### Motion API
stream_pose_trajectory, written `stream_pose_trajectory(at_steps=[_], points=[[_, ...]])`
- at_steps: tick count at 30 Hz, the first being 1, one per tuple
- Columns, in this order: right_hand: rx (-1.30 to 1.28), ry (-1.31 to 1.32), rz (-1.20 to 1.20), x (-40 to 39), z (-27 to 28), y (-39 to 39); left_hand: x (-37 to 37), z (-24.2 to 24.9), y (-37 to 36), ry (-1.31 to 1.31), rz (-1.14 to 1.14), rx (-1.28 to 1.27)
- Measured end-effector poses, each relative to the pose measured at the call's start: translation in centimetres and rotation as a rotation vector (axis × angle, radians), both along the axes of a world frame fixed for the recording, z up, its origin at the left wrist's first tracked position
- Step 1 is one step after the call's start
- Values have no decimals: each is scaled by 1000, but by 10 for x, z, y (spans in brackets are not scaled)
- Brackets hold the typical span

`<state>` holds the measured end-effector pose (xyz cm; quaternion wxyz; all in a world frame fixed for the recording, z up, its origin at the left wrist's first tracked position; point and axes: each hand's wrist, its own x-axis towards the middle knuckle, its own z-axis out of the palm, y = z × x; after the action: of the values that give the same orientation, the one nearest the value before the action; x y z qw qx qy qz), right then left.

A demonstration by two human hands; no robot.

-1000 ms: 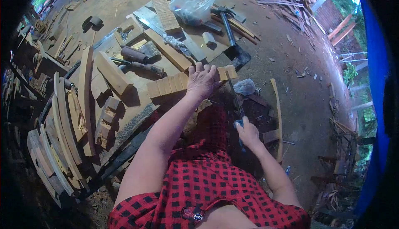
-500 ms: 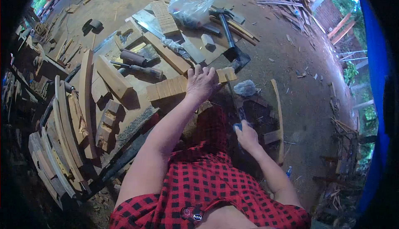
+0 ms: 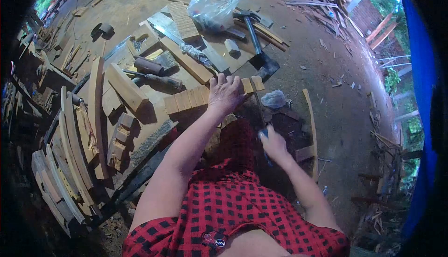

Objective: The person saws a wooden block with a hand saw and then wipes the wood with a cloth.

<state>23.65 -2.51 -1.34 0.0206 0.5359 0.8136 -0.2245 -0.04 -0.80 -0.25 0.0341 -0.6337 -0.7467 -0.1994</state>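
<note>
A light wooden block point(image 3: 186, 100) with several crosswise cuts along its length lies in front of me. Over its right half my left hand point(image 3: 226, 92) is clamped, fingers curled across the far edge. My right hand point(image 3: 275, 146), slightly blurred, is closed around the blue handle of a handsaw. The narrow saw blade point(image 3: 259, 104) lies across the block near its right end, to the right of my left hand. How deep the blade sits in the wood cannot be made out.
Behind the block are a hammer point(image 3: 253, 33), a clear plastic bag point(image 3: 215, 6) and a long plank point(image 3: 185, 60). A chisel-like tool point(image 3: 161, 80) and a notched block point(image 3: 122, 138) lie left. A crumpled plastic bag point(image 3: 274, 99) and a thin wooden strip point(image 3: 311, 126) lie right.
My right hand and the saw have slid forward, away from my body, along the cut. My left hand and the block stay in place.
</note>
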Motion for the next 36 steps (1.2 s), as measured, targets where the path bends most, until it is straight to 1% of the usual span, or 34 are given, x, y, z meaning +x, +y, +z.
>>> stream_pose_trajectory(at_steps=[1, 4, 8, 10, 11, 14, 16, 17, 19, 20, 22, 24, 26, 28, 29, 30, 32, 34, 36], points=[[0, 72, 18, 13, 2, -15, -1, 0, 1, 10, 1, -8], [-47, -1, 15, 16, 6, -15, -2, 2, -1, -15, -15, -13], [-17, 58, -1, -38, 1, 36, 0, 5, -1, 4, 10, -27], [140, 133, 61, -57, -13, 58, 0, 6, -2, -1, 9, -83], [142, 136, 62, -55, -13, 58, -1, 6, -2, 2, 11, -82], [113, 137, 53, -41, 3, 39, -2, 4, -2, -16, 3, -19], [4, 42, 28, -10, 6, 7, -1, 4, -3, -2, -5, -12], [5, 38, 26, 2, 9, -5, -1, 5, -2, -5, -7, -11], [-79, -43, -33, 18, 13, -20, -1, 7, -2, 4, -7, -73], [-81, -44, -37, 16, 13, -18, -1, 9, -3, 4, -12, -75], [0, 19, 8, 1, 12, -1, -1, 13, -5, 14, -19, -83], [-5, 49, -15, -34, 15, 28, 0, 13, -4, 9, -13, -77], [68, 78, 42, -59, -4, 62, 0, 9, -4, 8, -5, -77], [62, 83, 35, -65, -1, 66, 1, 7, -3, 3, 9, 12], [59, 78, 26, -66, 1, 67, 0, 5, -1, 4, 7, 11], [58, 76, 25, -60, 5, 61, 0, 4, 0, 13, 4, -18], [-27, -18, 7, -33, 12, 29, -1, 1, 0, 16, 1, -51], [-16, 14, 16, -1, 11, -5, -1, -1, 1, 30, 3, -15], [-17, 25, 3, 11, 13, -13, -3, -1, 1, 31, 5, -4]])
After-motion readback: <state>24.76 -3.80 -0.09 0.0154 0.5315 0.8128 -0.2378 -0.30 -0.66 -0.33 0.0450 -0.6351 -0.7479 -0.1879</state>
